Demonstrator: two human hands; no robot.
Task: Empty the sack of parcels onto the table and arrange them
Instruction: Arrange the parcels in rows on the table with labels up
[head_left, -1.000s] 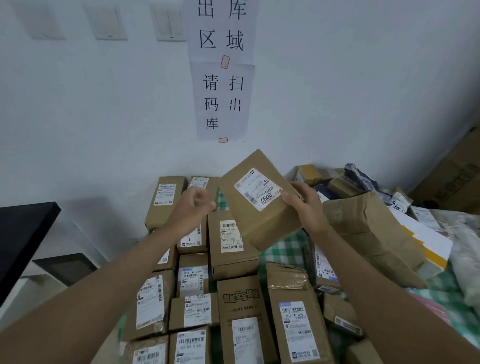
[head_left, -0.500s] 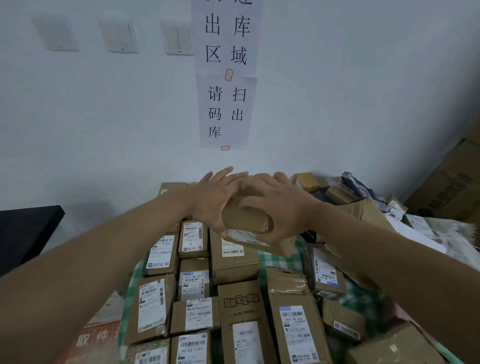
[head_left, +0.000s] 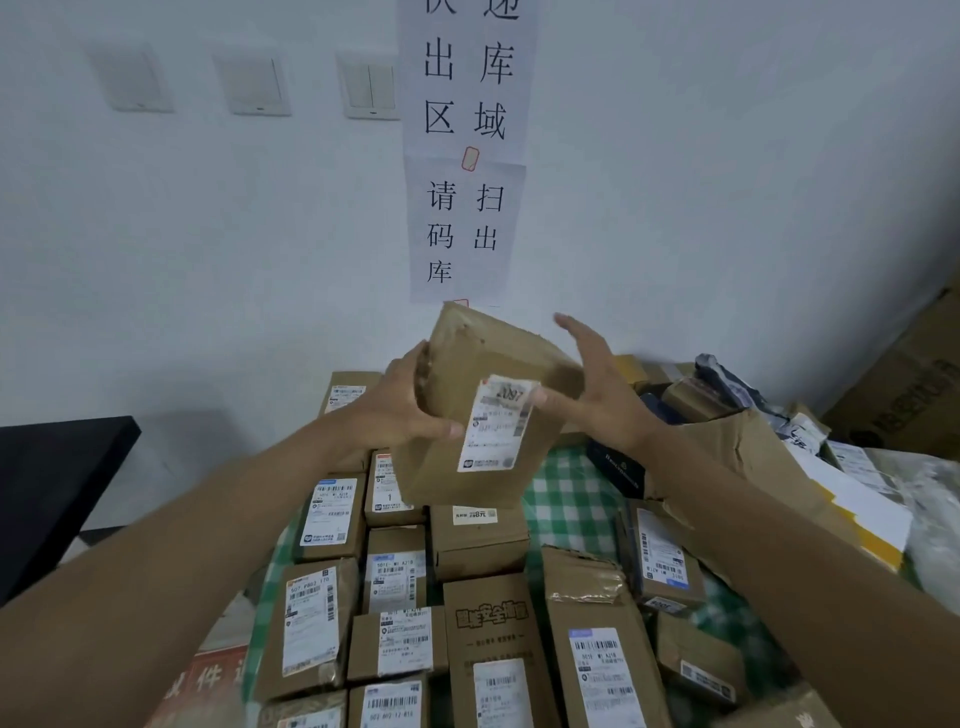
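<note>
A: Brown cardboard, head view only: one parcel (head_left: 483, 410) is held up in the air above the back of the table (head_left: 566, 488), tilted, label w/ "2097" facing the camera. Left hand (head_left: 400, 410) grips its left edge, fingers (head_left: 436, 428) curled round the front. Right hand (head_left: 592, 395) is spread flat, thumb touching the label side, other fingers straight and apart from the box, so released, not clamped.

B: So left does the carrying. How to set it down well?

A: My guess: bring the right palm back on for support, level the box, label up, and lower it into the bare check-cloth gap just right of the back rows. Keep edges square w/ neighbours so barcodes stay readable.

B: Count?

A: Approx. a dozen sorted boxes (head_left: 395, 571) lie label-up in rows, touching side by side; bottom ones are cut by the frame, so can't be exact. One unsorted heap (head_left: 737, 447) on the right, items overlap too much to count. Sack itself: can't tell which it is. On the wall: three switches (head_left: 254, 85), one paper notice (head_left: 465, 156). Two hands, one parcel in hand.
</note>
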